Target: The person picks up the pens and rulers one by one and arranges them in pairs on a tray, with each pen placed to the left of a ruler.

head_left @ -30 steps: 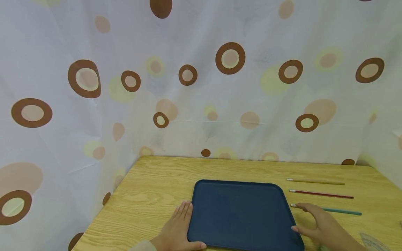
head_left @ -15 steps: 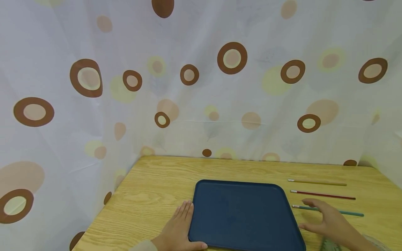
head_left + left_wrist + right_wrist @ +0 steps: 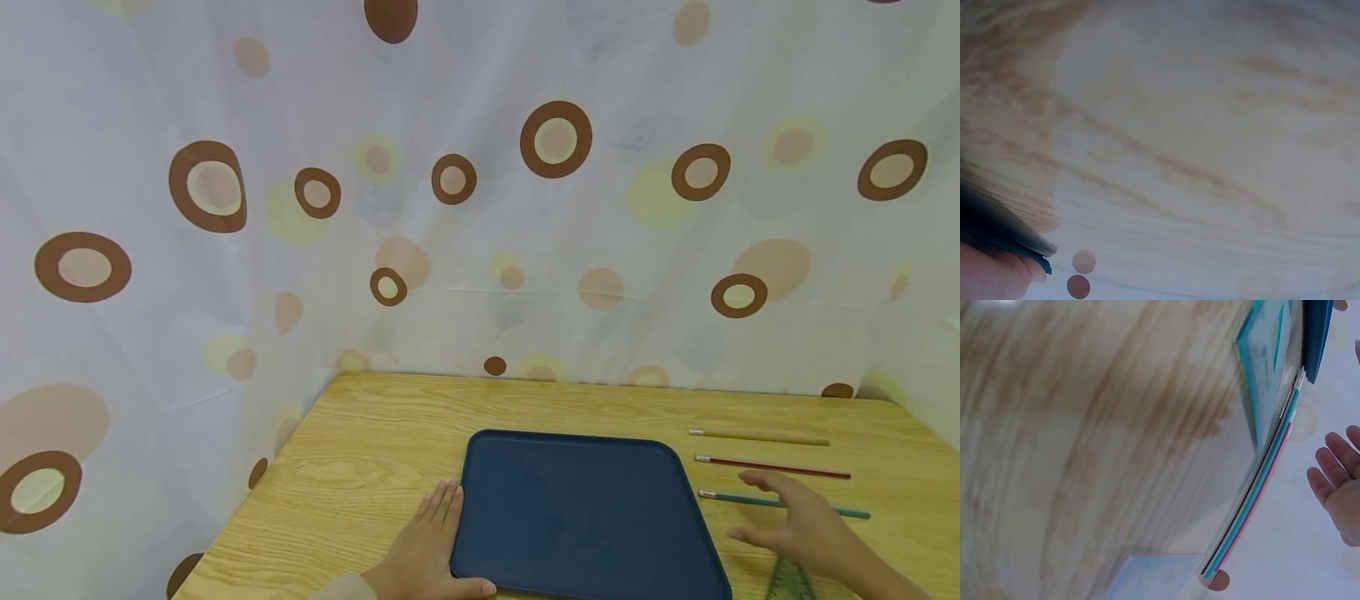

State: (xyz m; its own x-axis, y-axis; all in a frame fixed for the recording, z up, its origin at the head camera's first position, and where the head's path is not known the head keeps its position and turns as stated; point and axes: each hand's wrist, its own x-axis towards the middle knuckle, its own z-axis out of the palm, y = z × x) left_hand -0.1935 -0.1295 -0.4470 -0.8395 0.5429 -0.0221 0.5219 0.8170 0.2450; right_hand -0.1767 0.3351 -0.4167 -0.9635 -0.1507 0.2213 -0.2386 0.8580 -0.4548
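A dark blue rectangular tray (image 3: 585, 517) lies flat on the table in the head view. My left hand (image 3: 423, 550) rests along its left edge with straight fingers, the thumb at the front corner. In the left wrist view, part of that hand (image 3: 994, 275) shows against the dark tray edge (image 3: 1004, 228). Right of the tray, my right hand (image 3: 813, 533) hovers with thumb and fingers spread apart, holding nothing. It covers part of a teal pencil (image 3: 738, 498). Below it, a green see-through set square (image 3: 790, 579) is partly hidden. The right wrist view shows that hand (image 3: 1347, 487) with fingers apart.
Behind the teal pencil lie a red pencil (image 3: 780, 467) and a tan pencil (image 3: 765, 437), roughly parallel. A pale bluish clear sheet-like thing (image 3: 1154, 578) appears in the right wrist view. A patterned curtain (image 3: 495, 208) surrounds the wooden table (image 3: 360, 467).
My right hand has moved right, away from the tray's right edge, uncovering more of the set square. The left hand and tray stay in place.
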